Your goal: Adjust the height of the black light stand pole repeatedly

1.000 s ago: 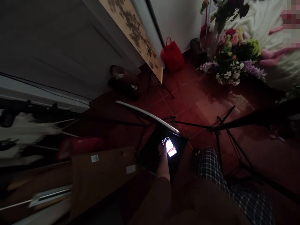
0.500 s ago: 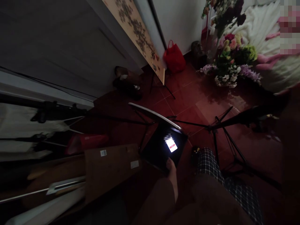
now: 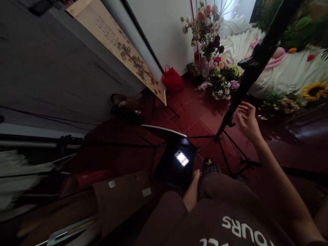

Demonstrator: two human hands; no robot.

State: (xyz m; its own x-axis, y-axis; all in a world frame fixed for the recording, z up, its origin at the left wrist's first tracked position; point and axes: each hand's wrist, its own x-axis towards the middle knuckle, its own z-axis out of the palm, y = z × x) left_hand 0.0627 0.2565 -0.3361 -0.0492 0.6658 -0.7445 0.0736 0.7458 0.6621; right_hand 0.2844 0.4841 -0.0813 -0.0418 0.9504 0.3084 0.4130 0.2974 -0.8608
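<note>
My left hand (image 3: 196,175) is at the near right edge of a dark flat panel (image 3: 169,171), its fingers curled in against that edge. A small bright screen (image 3: 182,159), partly blurred out, glows on the panel. Along the panel's far side stands a thin board with a pale edge (image 3: 164,130). My right hand (image 3: 247,119) is raised on the right, close beside a black stand pole (image 3: 241,89). Its fingers are bent but apart, with nothing seen in them. Whether its fingertips touch the pole I cannot tell.
Tripod legs (image 3: 225,150) spread over the red tiled floor (image 3: 184,102). A cardboard box (image 3: 123,198) stands at lower left. Farther off are a painted scroll panel (image 3: 130,58), a red bag (image 3: 173,79), flowers (image 3: 220,75) and white cloth (image 3: 271,77).
My right hand and forearm have come into view beside the pole. My left hand has shifted right, from the panel's near edge to its right corner. The view has turned to the right.
</note>
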